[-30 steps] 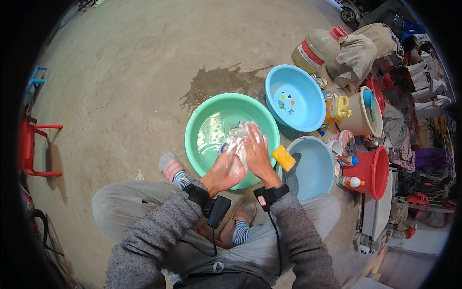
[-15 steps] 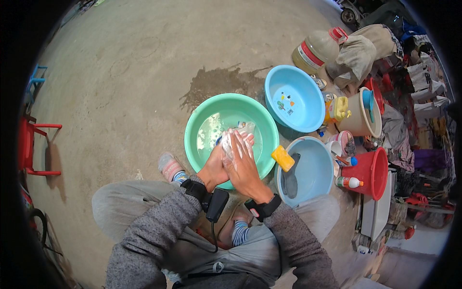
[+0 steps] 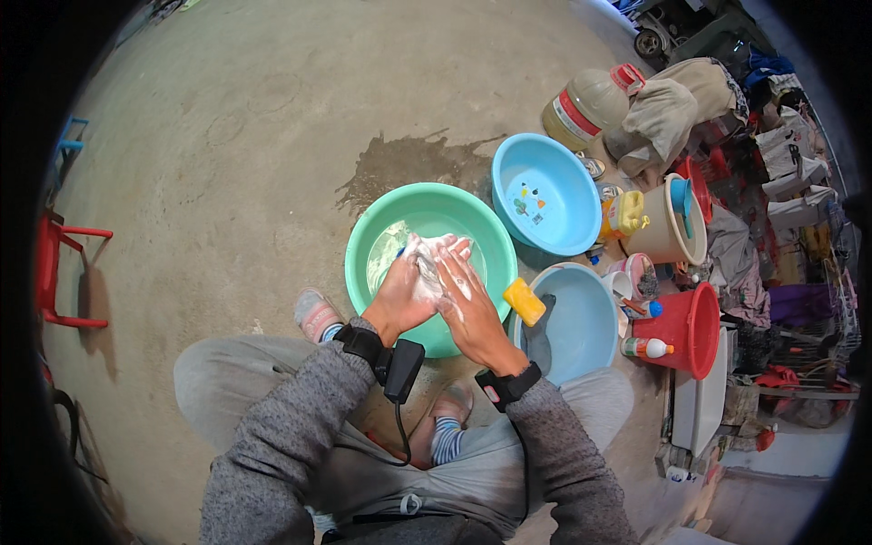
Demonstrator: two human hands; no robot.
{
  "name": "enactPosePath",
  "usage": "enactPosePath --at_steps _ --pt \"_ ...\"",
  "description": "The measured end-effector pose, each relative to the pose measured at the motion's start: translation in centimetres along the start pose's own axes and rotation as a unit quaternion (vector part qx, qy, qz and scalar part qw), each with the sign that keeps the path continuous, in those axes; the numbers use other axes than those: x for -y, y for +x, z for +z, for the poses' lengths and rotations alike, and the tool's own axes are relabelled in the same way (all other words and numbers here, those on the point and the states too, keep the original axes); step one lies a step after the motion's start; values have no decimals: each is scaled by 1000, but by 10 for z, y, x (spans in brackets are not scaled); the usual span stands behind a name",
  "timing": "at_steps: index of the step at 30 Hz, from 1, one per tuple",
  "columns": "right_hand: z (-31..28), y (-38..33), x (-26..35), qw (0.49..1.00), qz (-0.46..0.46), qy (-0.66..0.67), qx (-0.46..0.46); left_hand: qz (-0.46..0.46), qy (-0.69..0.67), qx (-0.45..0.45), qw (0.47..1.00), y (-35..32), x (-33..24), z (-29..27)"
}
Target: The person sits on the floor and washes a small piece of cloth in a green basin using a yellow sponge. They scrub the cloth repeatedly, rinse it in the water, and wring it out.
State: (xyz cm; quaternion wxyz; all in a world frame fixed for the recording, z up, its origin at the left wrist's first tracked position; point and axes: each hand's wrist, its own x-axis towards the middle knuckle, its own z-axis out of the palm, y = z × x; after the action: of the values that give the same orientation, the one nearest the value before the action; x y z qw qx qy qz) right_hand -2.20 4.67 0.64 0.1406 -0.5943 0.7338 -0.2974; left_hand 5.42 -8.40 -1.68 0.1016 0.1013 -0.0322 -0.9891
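Observation:
Over the green basin (image 3: 490,227), which holds some water, a white, lather-covered cloth (image 3: 425,262) is held between my hands. My left hand (image 3: 397,298) cradles it from below, palm up. My right hand (image 3: 479,318) presses on it from the right, its fingers long and fairly straight. Suds coat the fingers of both. The cloth's exact kind cannot be made out under the foam. Just right of my right hand, a yellow soap bar (image 3: 524,302) rests at the rim of a pale blue basin (image 3: 589,327), where a dark grey sock (image 3: 538,343) lies against the inner side.
A brighter blue basin (image 3: 581,195) stands behind the pale one. Farther right are a large jug (image 3: 581,104), a yellow bottle (image 3: 625,214), a cream bucket (image 3: 656,232) and a red bucket (image 3: 677,331). A red stool (image 3: 50,268) stands at far left; wet floor lies beyond the green basin.
My hands were pressed closely together; now they have spread apart somewhat, and more of the white lathered cloth shows between them. The whole view has shifted slightly.

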Motion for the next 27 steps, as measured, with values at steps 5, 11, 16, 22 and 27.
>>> enactPosePath --at_steps 5,11,16,22,27 --pt "-21 -4 11 996 27 82 20 15 -27 -27 999 -1 -2 5" --pt "-61 4 29 857 181 483 -20 29 -27 -9 999 4 -2 6" --pt "-68 17 45 701 238 672 -16 -98 -107 160 976 0 8 19" --pt "-62 27 36 675 301 673 -38 -44 8 175 984 -12 -8 31" --pt "-58 19 0 769 308 555 -67 -11 -9 99 995 -4 -14 28"
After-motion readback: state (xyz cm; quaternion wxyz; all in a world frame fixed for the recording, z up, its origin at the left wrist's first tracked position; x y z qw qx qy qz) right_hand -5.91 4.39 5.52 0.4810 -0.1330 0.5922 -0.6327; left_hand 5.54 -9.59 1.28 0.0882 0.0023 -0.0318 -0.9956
